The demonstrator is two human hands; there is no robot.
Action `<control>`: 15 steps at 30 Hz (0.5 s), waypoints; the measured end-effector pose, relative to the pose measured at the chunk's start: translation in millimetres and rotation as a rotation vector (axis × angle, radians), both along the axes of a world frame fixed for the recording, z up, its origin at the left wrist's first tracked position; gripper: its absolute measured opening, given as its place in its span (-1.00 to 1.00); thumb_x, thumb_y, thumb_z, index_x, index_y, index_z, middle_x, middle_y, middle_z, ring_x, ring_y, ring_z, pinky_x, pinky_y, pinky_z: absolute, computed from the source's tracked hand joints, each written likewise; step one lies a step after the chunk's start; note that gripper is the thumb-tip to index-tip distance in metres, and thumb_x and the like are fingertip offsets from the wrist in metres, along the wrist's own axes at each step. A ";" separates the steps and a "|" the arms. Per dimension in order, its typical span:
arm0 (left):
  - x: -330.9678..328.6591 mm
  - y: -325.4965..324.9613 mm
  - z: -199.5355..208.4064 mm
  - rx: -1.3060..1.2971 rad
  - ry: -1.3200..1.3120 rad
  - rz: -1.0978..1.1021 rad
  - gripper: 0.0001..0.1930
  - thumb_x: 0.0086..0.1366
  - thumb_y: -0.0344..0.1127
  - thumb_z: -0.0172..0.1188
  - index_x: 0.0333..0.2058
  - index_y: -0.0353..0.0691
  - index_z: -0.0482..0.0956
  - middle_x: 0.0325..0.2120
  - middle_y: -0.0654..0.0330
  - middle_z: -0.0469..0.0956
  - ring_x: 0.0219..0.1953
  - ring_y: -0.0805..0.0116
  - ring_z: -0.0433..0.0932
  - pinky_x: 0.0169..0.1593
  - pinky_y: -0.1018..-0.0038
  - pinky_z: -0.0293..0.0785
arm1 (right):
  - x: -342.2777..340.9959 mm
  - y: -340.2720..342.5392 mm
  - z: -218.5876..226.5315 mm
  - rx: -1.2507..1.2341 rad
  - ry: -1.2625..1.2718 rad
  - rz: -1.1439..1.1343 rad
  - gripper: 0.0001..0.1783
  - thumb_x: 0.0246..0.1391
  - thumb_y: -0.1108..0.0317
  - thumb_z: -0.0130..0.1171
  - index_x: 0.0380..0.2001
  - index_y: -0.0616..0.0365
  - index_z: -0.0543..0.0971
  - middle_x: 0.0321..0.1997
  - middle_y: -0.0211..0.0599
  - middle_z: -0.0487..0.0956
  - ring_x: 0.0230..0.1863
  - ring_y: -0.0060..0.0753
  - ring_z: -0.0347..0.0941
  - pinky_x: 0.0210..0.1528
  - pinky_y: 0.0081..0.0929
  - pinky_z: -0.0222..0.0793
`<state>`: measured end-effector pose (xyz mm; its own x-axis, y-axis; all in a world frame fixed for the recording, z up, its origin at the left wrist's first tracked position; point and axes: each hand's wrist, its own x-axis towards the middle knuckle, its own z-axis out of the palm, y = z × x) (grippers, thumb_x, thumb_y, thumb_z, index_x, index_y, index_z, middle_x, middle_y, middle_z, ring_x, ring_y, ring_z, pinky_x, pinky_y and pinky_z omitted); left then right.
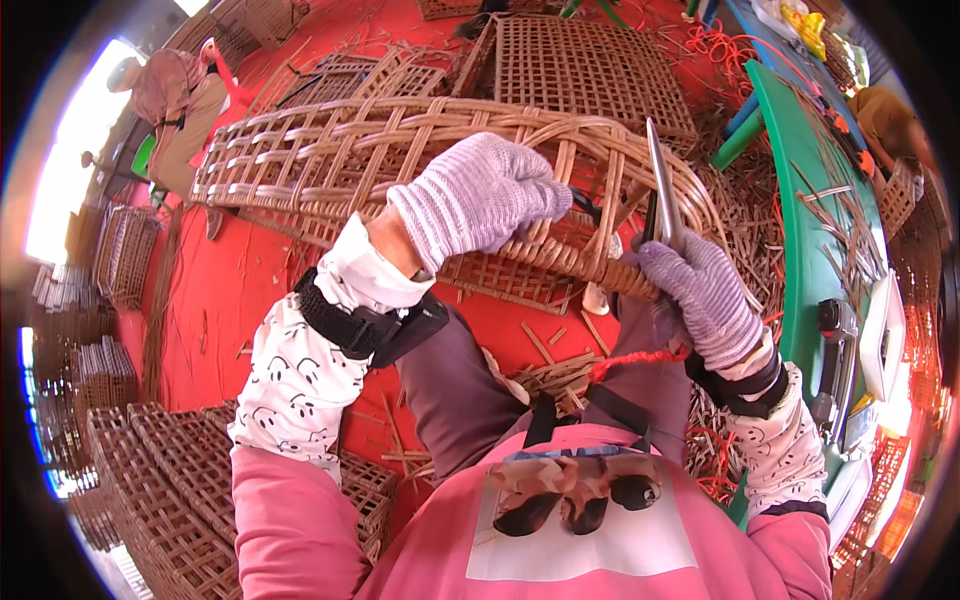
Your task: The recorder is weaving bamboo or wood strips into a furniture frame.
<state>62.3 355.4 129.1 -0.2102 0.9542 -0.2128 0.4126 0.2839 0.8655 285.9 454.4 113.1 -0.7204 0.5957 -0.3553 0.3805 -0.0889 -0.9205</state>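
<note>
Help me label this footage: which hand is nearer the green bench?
Right. The right hand is just left of the green bench; the left hand is farther left, at the wicker frame.

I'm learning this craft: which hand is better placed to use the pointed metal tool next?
Probably the right hand: it holds the metal tool by the wicker piece; the left hand is farther left.

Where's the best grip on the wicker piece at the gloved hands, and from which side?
On the wicker piece, I'd take the wrapped rim, coming from the wearer's side. It's the near edge, looks thick and tightly bound, and shows bare between left hand and right hand; the lattice beyond is open strands.
</note>
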 end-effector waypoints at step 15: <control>33.0 -54.1 -22.9 0.558 0.327 0.065 -0.88 0.17 -0.41 0.09 -0.48 -0.35 0.50 -0.70 0.16 0.43 -0.66 0.39 0.43 -0.53 0.49 0.34 | 1.1 19.9 65.1 0.338 0.101 0.126 -0.80 0.02 0.28 0.20 -0.39 0.21 0.53 -0.67 -0.50 0.44 -0.64 -0.80 0.32 -0.66 -0.79 0.21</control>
<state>95.3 301.4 106.1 -0.2409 0.8859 0.3964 0.6770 -0.1392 0.7227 287.0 474.3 178.3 -0.8168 0.5717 -0.0767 0.2745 0.2684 -0.9234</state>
